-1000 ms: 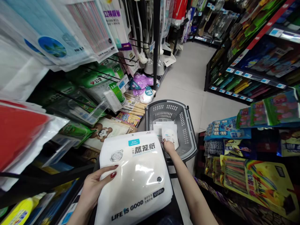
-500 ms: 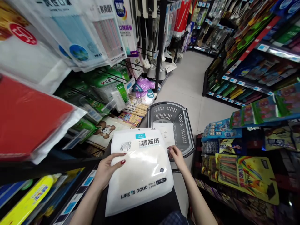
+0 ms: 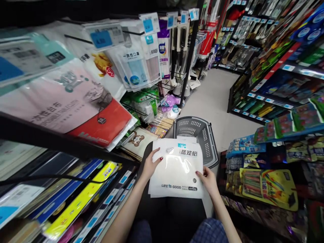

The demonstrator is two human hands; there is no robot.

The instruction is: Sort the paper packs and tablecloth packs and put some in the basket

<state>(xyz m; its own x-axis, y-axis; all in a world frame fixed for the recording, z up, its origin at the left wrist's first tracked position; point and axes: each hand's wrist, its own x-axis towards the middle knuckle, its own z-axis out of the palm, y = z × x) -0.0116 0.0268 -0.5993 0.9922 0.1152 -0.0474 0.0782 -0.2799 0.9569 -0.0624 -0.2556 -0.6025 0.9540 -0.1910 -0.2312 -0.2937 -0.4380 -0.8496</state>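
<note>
Over my lap lies a flat white pack of steamer paper (image 3: 177,172), its printed front facing up. My left hand (image 3: 152,164) grips its left edge, thumb on the front and the other fingers partly hidden. At the opposite edge, my right hand (image 3: 209,179) pinches the pack, with the index finger reaching over the front. Just beyond the pack, a grey shopping basket (image 3: 214,143) stands on the floor. Part of a white packet (image 3: 186,139) shows behind the pack's top edge, at the basket's near side.
On the left, shelves hold hanging packs, including a pink and red tablecloth pack (image 3: 83,104) and a face mask pack (image 3: 134,69). A yellow package (image 3: 81,199) lies lower down. Snack bags (image 3: 268,187) hang close on my right. The aisle floor (image 3: 217,91) runs ahead.
The view has pulled back and turned left, bringing more of the left shelf into sight. The pack sits flatter and farther from me. My right hand has moved down along its right edge.
</note>
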